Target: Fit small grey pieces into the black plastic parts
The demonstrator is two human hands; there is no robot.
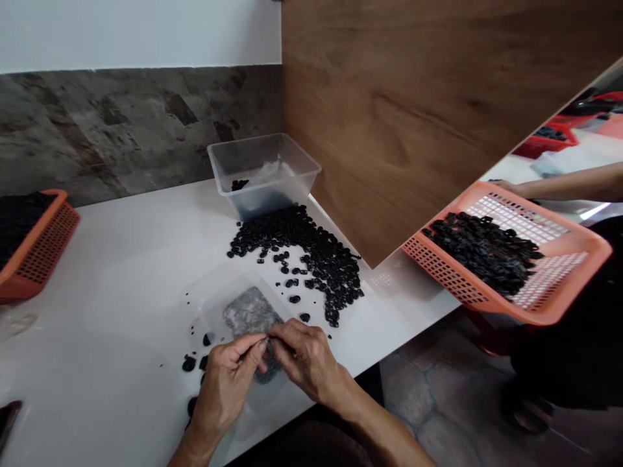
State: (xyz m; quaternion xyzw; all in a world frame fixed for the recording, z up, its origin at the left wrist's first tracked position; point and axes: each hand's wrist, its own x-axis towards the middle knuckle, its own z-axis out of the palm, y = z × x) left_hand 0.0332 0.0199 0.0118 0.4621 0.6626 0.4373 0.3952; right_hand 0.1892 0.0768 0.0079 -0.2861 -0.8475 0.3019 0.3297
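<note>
My left hand [228, 383] and my right hand [309, 360] meet at the fingertips above a shallow clear tray [209, 305] near the table's front edge. Both are closed in a pinch; whatever sits between the fingertips is too small to make out. Grey, fine-looking material [250, 311] lies in the tray beneath them. Beyond the tray spreads a pile of small black pieces [335, 266], with a few strays on its near side. Left of my left hand are several black pieces [189, 363], some partly hidden by it.
A clear plastic bin [267, 188] stands behind the pile. Orange baskets of black pieces are at the far left [48, 246] and right [579, 259]. A wooden panel [413, 117] overhangs the table's right side. Another person's arm [574, 185] reaches in beyond it. A dark object [7, 421] lies lower left.
</note>
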